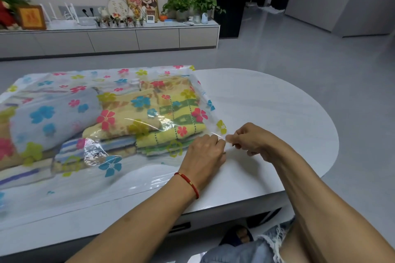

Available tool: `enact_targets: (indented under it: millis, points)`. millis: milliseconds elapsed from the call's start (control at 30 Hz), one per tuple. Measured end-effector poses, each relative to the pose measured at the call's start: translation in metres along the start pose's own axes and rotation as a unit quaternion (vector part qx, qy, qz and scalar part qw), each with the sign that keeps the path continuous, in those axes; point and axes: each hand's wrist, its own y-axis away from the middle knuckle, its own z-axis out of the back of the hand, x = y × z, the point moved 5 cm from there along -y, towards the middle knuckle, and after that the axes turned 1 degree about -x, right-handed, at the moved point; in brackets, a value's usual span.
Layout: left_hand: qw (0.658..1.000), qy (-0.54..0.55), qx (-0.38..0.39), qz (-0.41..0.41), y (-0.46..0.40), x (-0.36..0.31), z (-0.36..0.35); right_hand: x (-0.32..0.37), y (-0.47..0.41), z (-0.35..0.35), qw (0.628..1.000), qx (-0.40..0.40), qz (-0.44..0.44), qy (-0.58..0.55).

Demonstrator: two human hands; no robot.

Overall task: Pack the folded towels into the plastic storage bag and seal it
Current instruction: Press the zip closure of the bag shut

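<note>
With towels [149,117] inside storage bag [89,190]: sealing step. Left hand [204,152], right hand [252,140] pinching bag's edge; next, press along closure.

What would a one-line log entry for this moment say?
stage: sealing | towels: inside plastic bag | left hand: pinching bag edge | right hand: pinching bag edge | bag on white table
</note>
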Motion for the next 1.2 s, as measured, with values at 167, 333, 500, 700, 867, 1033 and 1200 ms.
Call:
enact_targets:
  millis: [167,333,500,700,867,1033,1200]
  points:
    - [0.999,0.007,-0.005,0.039,0.000,-0.003,-0.003,-0.003,0.012,-0.008,0.997,0.066,-0.025,-0.025]
    - [1.000,0.018,0.007,0.013,0.003,-0.007,-0.004,-0.007,0.017,-0.007,0.996,0.074,0.032,-0.024]
    - [0.999,-0.007,0.010,-0.039,0.012,-0.006,0.001,-0.018,0.021,0.000,0.996,0.061,0.028,-0.056]
    - [0.997,-0.035,0.018,-0.064,0.045,0.024,0.014,-0.022,0.026,0.005,0.996,0.038,0.025,-0.074]
    - [0.999,-0.027,0.012,-0.030,0.051,0.031,0.026,-0.012,0.037,0.007,0.986,-0.107,0.112,0.059]
    - [1.000,-0.013,0.022,0.014,0.043,0.024,0.026,0.021,0.071,-0.032,0.826,-0.239,0.379,0.342]
    - [1.000,-0.011,0.004,-0.002,0.043,0.021,0.028,0.026,0.057,-0.066,0.762,-0.205,0.424,0.444]
